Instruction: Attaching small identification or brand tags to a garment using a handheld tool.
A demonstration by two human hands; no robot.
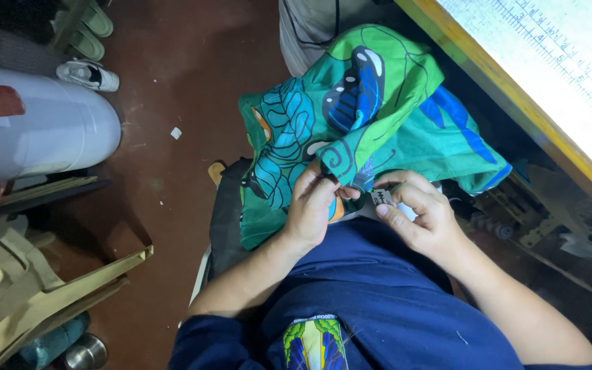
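I log this view from left to right, placing everything by the green patterned fabric [351, 130] bunched on the lap.

Far left of the fabric, a large white cylindrical container [49, 133] lies on the reddish-brown floor [173, 82]. Above that container, 1 white shoe [90, 74] and a pair of green sandals [90, 31] sit on the floor. Below the container, pale wooden slats [42, 301] angle across the lower left corner, with a small metal cup [85, 353] just under them.

My left hand [312, 209] is at the lower edge of the fabric. Its fingers are curled tight, pinching a fold of the cloth between thumb and fingertips. The fabric carries blue and teal butterfly and leaf shapes and spreads up and to the right from that grip.

My right hand [423, 212] sits just right of the left, near the same lower edge. Thumb and forefinger are closed on a small dark label [381, 197]; the other fingers are loosely bent. I cannot tell whether the label touches the fabric.

Below both hands is a dark blue garment [378, 301] on my body.

Right of the fabric, a yellow-edged table [508, 96] runs diagonally, bearing a white ruled surface [556, 75].
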